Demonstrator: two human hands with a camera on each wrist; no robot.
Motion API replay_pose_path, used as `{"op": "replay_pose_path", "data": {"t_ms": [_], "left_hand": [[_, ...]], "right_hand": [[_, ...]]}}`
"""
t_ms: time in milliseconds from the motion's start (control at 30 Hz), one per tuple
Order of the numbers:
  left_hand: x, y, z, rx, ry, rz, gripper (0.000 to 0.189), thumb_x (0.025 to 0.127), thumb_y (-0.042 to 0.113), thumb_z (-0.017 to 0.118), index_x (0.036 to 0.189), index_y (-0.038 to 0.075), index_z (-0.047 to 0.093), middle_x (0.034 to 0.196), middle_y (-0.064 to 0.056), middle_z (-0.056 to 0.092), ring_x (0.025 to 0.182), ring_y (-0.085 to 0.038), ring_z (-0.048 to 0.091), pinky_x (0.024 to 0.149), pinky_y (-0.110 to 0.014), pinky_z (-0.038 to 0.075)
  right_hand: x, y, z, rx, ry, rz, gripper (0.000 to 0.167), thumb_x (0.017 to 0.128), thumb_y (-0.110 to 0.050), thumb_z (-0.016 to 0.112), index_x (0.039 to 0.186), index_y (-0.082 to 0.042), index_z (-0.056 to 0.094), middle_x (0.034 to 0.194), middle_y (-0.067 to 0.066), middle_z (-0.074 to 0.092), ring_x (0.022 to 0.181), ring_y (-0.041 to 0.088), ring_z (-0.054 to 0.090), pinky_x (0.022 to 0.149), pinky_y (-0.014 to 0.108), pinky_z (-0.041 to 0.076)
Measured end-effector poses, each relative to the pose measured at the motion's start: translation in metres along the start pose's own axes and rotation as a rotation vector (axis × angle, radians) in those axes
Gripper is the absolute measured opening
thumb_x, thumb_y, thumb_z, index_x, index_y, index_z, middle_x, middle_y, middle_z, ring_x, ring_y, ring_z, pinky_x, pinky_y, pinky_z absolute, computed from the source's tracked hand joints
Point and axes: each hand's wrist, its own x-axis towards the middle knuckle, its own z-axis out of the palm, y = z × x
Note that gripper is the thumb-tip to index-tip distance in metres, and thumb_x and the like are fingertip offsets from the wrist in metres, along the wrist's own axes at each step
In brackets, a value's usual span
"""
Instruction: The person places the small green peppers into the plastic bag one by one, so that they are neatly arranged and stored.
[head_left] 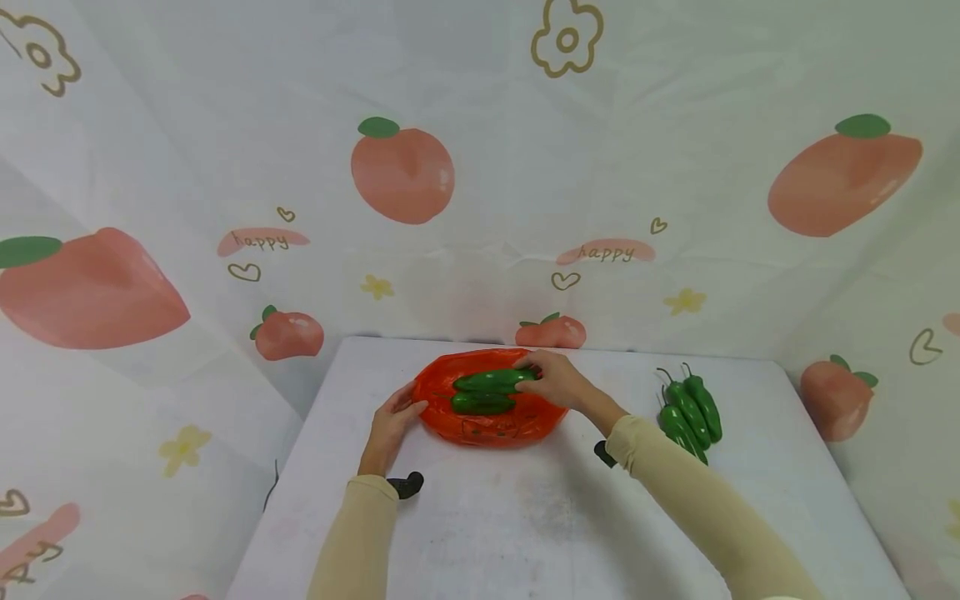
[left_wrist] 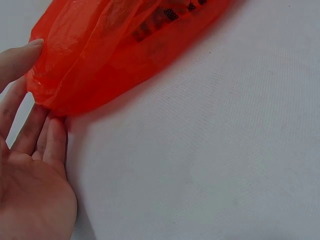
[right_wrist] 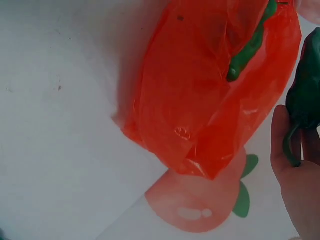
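Observation:
A red plastic bag (head_left: 450, 429) lies spread with its mouth open at the back middle of the white table. My left hand (head_left: 391, 423) holds the bag's left edge, with the thumb (left_wrist: 22, 60) on the near side and the other fingers behind and under the plastic. Over the bag, my right hand (head_left: 558, 380) grips a green pepper (head_left: 487, 382) by its stem end. This pepper (right_wrist: 306, 85) appears outside the bag's rim in the right wrist view. Another green pepper (head_left: 482, 404) lies inside the bag, just in front of the held one.
Several green peppers (head_left: 688, 408) with thin stems lie grouped on the table's right side, beyond my right forearm. A white cloth (head_left: 480, 275) printed with peaches hangs behind the table and along both sides. The white tabletop (head_left: 480, 525) extends toward me.

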Motion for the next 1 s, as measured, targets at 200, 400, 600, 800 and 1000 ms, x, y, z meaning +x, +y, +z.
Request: {"op": "replay_pose_path", "data": {"t_ms": [200, 400, 600, 800, 1000], "left_hand": [[-0.001, 0.001, 0.0, -0.013, 0.007, -0.004, 0.061, 0.093, 0.021, 0.075, 0.149, 0.017, 0.052, 0.156, -0.01, 0.05, 0.146, -0.026, 0.046, 0.123, -0.042, 0.038], [-0.002, 0.003, 0.001, -0.002, 0.008, -0.003, 0.06, 0.094, 0.021, 0.074, 0.149, 0.017, 0.052, 0.158, -0.009, 0.048, 0.147, -0.028, 0.043, 0.124, -0.044, 0.035], [-0.003, 0.002, 0.002, -0.014, 0.014, 0.0, 0.061, 0.094, 0.018, 0.074, 0.15, 0.015, 0.051, 0.158, -0.011, 0.048, 0.147, -0.028, 0.044, 0.124, -0.044, 0.036], [-0.001, 0.001, 0.003, -0.033, 0.011, 0.006, 0.061, 0.093, 0.019, 0.075, 0.15, 0.016, 0.052, 0.157, -0.01, 0.049, 0.148, -0.027, 0.044, 0.124, -0.044, 0.036], [-0.001, 0.002, 0.001, -0.02, 0.005, -0.017, 0.062, 0.092, 0.024, 0.076, 0.15, 0.02, 0.052, 0.158, -0.008, 0.048, 0.149, -0.027, 0.043, 0.124, -0.043, 0.036]], "right_hand": [[0.002, -0.002, 0.009, 0.007, -0.006, 0.003, 0.03, 0.092, -0.017, 0.075, 0.121, -0.009, 0.071, 0.118, 0.008, 0.072, 0.106, 0.024, 0.063, 0.095, 0.041, 0.059], [0.005, -0.003, 0.019, 0.019, -0.012, 0.029, 0.032, 0.092, -0.021, 0.077, 0.122, -0.012, 0.072, 0.12, 0.005, 0.071, 0.109, 0.023, 0.062, 0.094, 0.039, 0.059], [0.006, -0.006, 0.027, 0.061, -0.049, 0.064, 0.035, 0.093, -0.023, 0.076, 0.125, -0.013, 0.069, 0.124, 0.006, 0.067, 0.112, 0.023, 0.059, 0.095, 0.04, 0.059], [0.008, -0.006, 0.036, 0.083, -0.049, 0.067, 0.034, 0.092, -0.023, 0.076, 0.124, -0.014, 0.069, 0.123, 0.005, 0.068, 0.11, 0.022, 0.06, 0.094, 0.04, 0.059], [0.009, -0.005, 0.05, 0.103, -0.061, 0.061, 0.035, 0.093, -0.022, 0.076, 0.125, -0.012, 0.068, 0.122, 0.005, 0.068, 0.108, 0.021, 0.06, 0.093, 0.04, 0.059]]}}
